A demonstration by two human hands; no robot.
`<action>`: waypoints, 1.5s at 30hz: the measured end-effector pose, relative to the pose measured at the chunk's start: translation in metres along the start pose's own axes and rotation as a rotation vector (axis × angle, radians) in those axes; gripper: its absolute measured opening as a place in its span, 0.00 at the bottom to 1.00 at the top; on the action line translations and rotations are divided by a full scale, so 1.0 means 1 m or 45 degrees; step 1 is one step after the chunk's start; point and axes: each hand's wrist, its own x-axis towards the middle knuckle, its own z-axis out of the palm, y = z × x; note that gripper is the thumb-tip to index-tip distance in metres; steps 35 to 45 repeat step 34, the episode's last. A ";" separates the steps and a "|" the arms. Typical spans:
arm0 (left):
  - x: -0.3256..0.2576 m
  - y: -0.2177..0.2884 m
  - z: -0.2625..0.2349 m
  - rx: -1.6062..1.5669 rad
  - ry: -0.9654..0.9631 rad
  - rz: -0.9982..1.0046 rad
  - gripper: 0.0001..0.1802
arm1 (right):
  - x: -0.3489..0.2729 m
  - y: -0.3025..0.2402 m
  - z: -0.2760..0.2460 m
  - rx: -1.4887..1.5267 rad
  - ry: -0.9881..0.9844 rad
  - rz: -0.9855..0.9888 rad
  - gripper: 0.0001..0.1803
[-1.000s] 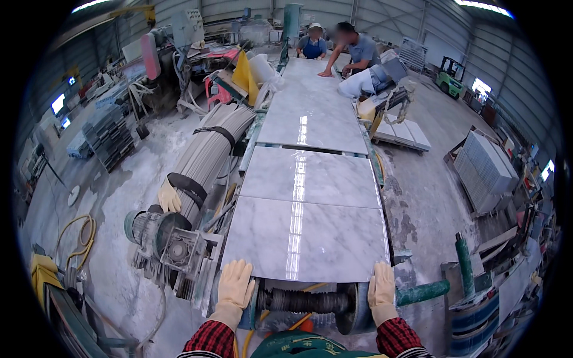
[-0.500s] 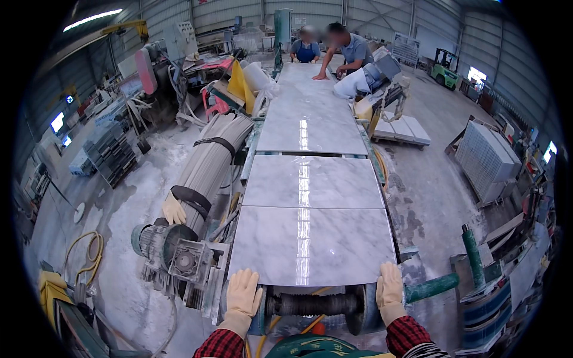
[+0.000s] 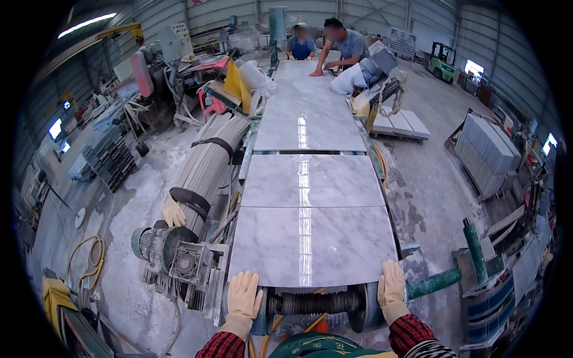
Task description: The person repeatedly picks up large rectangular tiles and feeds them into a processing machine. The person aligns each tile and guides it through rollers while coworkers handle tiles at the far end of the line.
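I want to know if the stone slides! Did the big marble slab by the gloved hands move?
Cannot tell. The marble slab keeps its near edge just above the ribbed roller, with both gloved hands at its corners; only the camera view shifts.

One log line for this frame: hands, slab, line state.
left hand: gloved, on near slab left corner | right hand: gloved, on right corner | roller under slab edge | more slabs ahead

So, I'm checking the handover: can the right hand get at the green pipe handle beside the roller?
Probably yes. The right hand rests at the near corner of the marble slab, and the green pipe handle lies just beside it with nothing between.
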 end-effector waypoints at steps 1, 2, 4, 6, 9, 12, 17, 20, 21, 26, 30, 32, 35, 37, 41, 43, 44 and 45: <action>0.001 0.002 -0.002 -0.017 -0.009 -0.005 0.32 | 0.000 0.000 0.000 -0.003 0.004 0.000 0.27; 0.001 0.003 -0.004 -0.034 -0.018 -0.010 0.32 | -0.001 0.001 0.000 -0.003 0.004 0.001 0.27; 0.001 0.004 -0.006 -0.050 -0.029 -0.016 0.32 | -0.002 0.003 0.002 0.002 0.004 0.004 0.27; 0.000 0.004 -0.006 -0.052 -0.031 -0.020 0.32 | -0.003 0.003 0.004 -0.004 0.019 0.000 0.27; -0.002 0.004 -0.006 -0.042 -0.018 -0.013 0.32 | -0.003 0.002 0.003 -0.009 0.028 -0.002 0.26; -0.001 0.006 -0.009 -0.048 0.004 0.007 0.32 | -0.002 -0.001 -0.002 0.002 0.023 -0.015 0.25; -0.001 0.009 -0.013 -0.068 0.038 0.025 0.32 | 0.000 -0.004 -0.006 0.026 0.005 -0.027 0.25; -0.003 0.009 -0.012 -0.076 0.041 0.025 0.32 | -0.003 0.000 -0.002 0.024 0.007 -0.028 0.26; -0.003 0.009 -0.013 -0.077 0.042 0.026 0.32 | -0.004 0.000 -0.002 0.025 0.004 -0.023 0.26; -0.002 0.011 -0.013 -0.051 0.033 0.020 0.31 | -0.009 0.003 0.001 0.016 -0.021 0.008 0.28; -0.006 0.011 -0.013 -0.011 0.046 0.019 0.31 | -0.010 0.003 0.002 0.005 -0.035 0.008 0.29; -0.006 0.011 -0.014 -0.035 0.015 0.003 0.31 | -0.012 0.003 0.001 0.033 -0.028 0.010 0.29; -0.009 0.008 -0.019 -0.028 0.001 -0.025 0.31 | -0.011 0.000 -0.004 0.114 -0.024 0.012 0.29; -0.009 0.008 -0.019 -0.028 0.001 -0.025 0.31 | -0.011 0.000 -0.004 0.114 -0.024 0.012 0.29; -0.009 0.008 -0.019 -0.028 0.001 -0.025 0.31 | -0.011 0.000 -0.004 0.114 -0.024 0.012 0.29; -0.009 0.008 -0.019 -0.028 0.001 -0.025 0.31 | -0.011 0.000 -0.004 0.114 -0.024 0.012 0.29; -0.009 0.008 -0.019 -0.028 0.001 -0.025 0.31 | -0.011 0.000 -0.004 0.114 -0.024 0.012 0.29; -0.009 0.008 -0.019 -0.028 0.001 -0.025 0.31 | -0.011 0.000 -0.004 0.114 -0.024 0.012 0.29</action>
